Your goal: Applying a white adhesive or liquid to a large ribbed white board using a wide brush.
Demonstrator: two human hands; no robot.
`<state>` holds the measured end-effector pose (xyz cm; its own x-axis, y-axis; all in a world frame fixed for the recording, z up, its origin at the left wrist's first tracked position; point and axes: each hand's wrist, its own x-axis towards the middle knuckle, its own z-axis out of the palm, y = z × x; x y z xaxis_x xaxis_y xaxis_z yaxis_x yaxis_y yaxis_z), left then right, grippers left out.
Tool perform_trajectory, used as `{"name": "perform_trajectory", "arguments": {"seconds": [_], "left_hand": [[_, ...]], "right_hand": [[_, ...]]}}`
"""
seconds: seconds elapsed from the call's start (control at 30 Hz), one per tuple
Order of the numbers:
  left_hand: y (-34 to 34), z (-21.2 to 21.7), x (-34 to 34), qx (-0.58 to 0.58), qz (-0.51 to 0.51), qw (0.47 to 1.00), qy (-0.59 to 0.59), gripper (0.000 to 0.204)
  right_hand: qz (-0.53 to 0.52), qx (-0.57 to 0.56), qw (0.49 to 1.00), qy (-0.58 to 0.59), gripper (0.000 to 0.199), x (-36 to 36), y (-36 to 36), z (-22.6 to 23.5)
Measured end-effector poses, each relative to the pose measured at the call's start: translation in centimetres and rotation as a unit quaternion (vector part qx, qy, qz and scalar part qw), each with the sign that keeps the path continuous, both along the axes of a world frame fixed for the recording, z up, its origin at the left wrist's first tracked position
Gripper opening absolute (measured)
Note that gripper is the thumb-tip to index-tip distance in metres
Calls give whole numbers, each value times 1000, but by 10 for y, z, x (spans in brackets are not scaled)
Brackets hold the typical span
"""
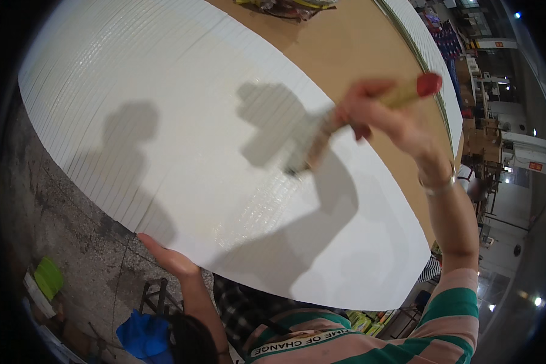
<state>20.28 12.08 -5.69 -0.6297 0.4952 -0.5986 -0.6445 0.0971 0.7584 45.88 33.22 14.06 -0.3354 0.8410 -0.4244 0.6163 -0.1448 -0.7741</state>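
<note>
My right hand (376,115) is closed around a brush (403,96) with a yellowish handle and a red end, blurred by motion. Its dark bristle end points down at a large white sheet stack (182,182), close over the surface; whether it touches is unclear. A glossy wet strip runs from the bristles toward the near side, and more shiny streaks lie at the far left. Fine parallel edges line the stack's left part. My left hand (177,262) is at the stack's near-left edge, one digit stretched along it; the other fingers are hidden.
A brown board (337,45) lies beneath and beyond the sheets, with a clear plastic bag (291,7) at the far side. More white sheets (434,67) lie to the right. Below left are a speckled floor (73,224), a green basin (48,277) and a dark stool (158,296).
</note>
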Motion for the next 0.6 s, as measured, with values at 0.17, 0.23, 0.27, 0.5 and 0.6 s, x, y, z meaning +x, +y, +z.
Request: {"name": "perform_trajectory", "arguments": {"seconds": [0.17, 0.23, 0.27, 0.5, 0.6], "left_hand": [[0, 4, -3, 18, -7, 1000, 12, 76], [-5, 4, -9, -4, -18, 999, 36, 76], [-6, 3, -10, -22, -29, 998, 53, 75], [-23, 18, 13, -1, -3, 1000, -20, 73], [-47, 6, 49, -1, -27, 1000, 6, 71]], "right_hand": [[-7, -63, 996, -63, 21, 27, -30, -33], [-1, -126, 986, -112, 17, 58, -56, -28], [-18, -145, 983, -113, 13, 63, -65, -14], [-22, 21, 997, 73, 25, 59, -47, 29], [13, 91, 993, 71, 29, 42, -28, 17]]}}
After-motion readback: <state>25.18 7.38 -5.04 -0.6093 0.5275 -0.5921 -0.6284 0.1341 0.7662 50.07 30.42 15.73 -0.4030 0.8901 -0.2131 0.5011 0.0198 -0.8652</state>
